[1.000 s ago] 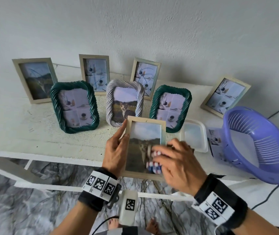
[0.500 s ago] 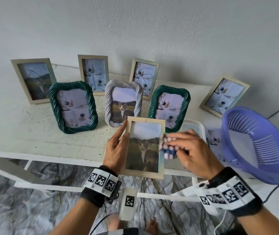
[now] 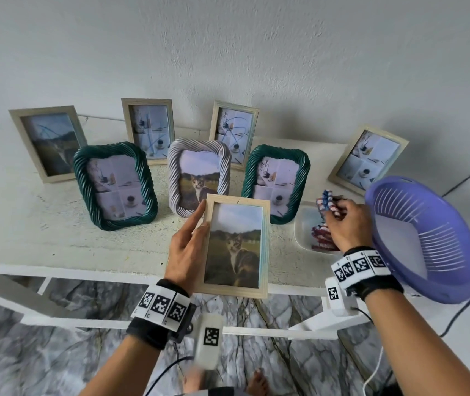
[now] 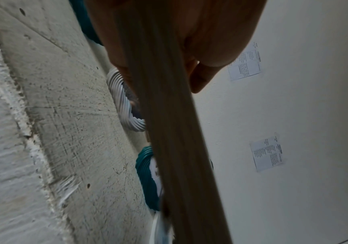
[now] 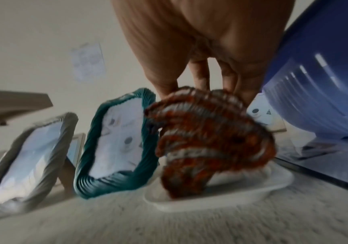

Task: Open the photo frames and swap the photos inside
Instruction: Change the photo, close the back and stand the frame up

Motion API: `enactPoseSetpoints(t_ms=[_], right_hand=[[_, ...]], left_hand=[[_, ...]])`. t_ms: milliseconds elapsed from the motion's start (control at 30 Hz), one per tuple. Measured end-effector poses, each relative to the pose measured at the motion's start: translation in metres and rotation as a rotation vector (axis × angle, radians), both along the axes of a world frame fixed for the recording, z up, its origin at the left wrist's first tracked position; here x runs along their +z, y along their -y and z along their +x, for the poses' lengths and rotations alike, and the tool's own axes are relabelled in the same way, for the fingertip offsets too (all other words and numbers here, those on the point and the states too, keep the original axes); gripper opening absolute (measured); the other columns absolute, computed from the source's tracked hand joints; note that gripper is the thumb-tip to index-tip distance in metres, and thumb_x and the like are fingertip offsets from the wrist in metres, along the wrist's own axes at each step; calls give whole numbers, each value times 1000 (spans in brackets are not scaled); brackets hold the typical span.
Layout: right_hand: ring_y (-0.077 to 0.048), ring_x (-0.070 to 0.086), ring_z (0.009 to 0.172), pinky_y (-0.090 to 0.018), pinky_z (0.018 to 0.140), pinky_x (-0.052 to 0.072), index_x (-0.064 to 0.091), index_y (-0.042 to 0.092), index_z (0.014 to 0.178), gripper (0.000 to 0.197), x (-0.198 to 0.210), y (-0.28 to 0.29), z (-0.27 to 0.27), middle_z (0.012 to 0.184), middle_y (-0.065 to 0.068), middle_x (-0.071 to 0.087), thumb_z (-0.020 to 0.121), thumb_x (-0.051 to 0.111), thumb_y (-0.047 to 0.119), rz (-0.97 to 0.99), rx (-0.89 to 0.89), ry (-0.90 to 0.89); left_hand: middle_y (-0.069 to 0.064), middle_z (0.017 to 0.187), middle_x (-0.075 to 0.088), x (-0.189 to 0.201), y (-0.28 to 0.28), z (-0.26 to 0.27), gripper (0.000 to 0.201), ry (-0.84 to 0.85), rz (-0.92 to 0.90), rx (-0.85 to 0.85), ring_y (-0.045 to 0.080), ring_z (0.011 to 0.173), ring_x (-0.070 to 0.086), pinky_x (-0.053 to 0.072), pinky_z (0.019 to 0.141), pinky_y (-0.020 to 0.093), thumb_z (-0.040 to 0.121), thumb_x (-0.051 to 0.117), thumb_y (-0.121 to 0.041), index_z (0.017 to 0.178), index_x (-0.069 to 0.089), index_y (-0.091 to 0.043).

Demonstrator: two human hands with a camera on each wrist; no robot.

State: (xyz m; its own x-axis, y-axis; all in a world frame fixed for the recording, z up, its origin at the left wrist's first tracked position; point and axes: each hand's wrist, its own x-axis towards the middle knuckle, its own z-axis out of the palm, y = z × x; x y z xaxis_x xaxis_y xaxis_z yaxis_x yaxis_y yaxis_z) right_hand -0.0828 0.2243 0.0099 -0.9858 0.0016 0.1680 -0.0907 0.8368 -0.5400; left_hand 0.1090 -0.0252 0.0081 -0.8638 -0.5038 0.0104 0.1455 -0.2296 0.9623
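Note:
My left hand (image 3: pixel 189 247) grips a light wooden frame (image 3: pixel 235 247) with a cat photo by its left edge, upright above the table's front edge; in the left wrist view the frame (image 4: pixel 175 132) shows edge-on under my fingers. My right hand (image 3: pixel 345 224) pinches a striped red, white and blue cloth (image 3: pixel 325 204) over a small white tray (image 3: pixel 303 227). In the right wrist view the cloth (image 5: pixel 206 140) hangs from my fingers and its lower end touches the tray (image 5: pixel 221 193).
Several frames stand on the white table (image 3: pixel 28 238): two green rope frames (image 3: pixel 115 185) (image 3: pixel 276 182), a white rope frame with a cat (image 3: pixel 199 172), and wooden ones by the wall. A purple colander (image 3: pixel 428 238) sits at right, loose photos beneath it.
My right hand has left the front of the held frame and carried the cloth right, down to the white tray. The left hand keeps the frame in nearly the same spot.

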Motion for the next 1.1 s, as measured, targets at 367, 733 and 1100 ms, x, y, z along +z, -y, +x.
enactPoseSetpoints(t_ms=[367, 733, 1100], right_hand=[[-42, 57, 105, -46, 89, 49, 68, 8, 110, 47, -37, 1, -6, 118, -22, 61, 93, 48, 47, 323, 234, 132], [-19, 66, 104, -37, 92, 52, 61, 9, 119, 47, 18, 44, 112, 115, -11, 67, 101, 37, 46, -555, 589, 400], [-16, 65, 108, -32, 89, 52, 48, 20, 124, 26, 38, 66, 147, 115, 2, 70, 99, 49, 27, -962, 596, 363]], left_hand=[[-10, 133, 59, 1, 1, 2, 43, 20, -71, 14, 6, 128, 52, 44, 104, 23, 101, 42, -1, 143, 45, -12], [-4, 139, 56, 14, -7, 7, 44, 30, -23, -3, 11, 130, 51, 40, 110, 36, 101, 43, -5, 143, 46, -15], [-6, 153, 33, 22, -12, 10, 130, 302, -403, -323, -1, 130, 38, 38, 108, 34, 49, 63, -89, 153, 8, -36]])
